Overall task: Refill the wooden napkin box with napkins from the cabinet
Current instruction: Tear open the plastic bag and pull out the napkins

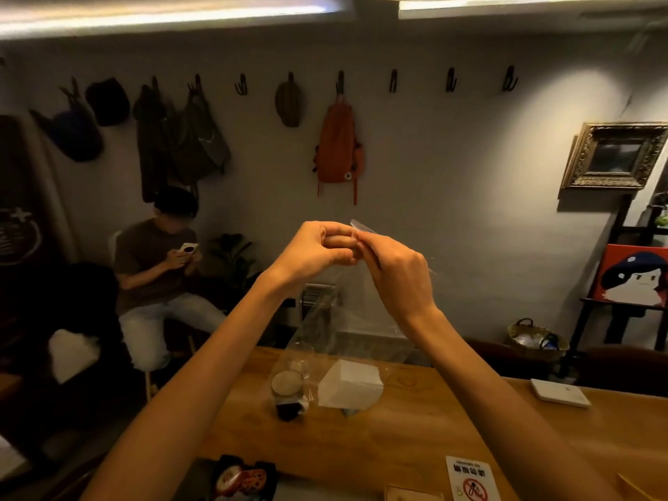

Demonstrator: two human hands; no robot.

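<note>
I hold a clear plastic bag (325, 320) up in the air above the wooden table (415, 439). My left hand (318, 247) and my right hand (397, 273) both pinch the bag's top edge, fingertips close together. A stack of white napkins (349, 386) sits in the bottom of the bag, low over the tabletop. The corner of a wooden box (412, 493) shows at the lower edge of the view.
A glass cup with a dark drink (289, 388) stands just left of the napkins. A white flat device (560, 392) lies at the right, a no-smoking card (471, 479) near the front. A seated person (159, 269) with a phone is at the left.
</note>
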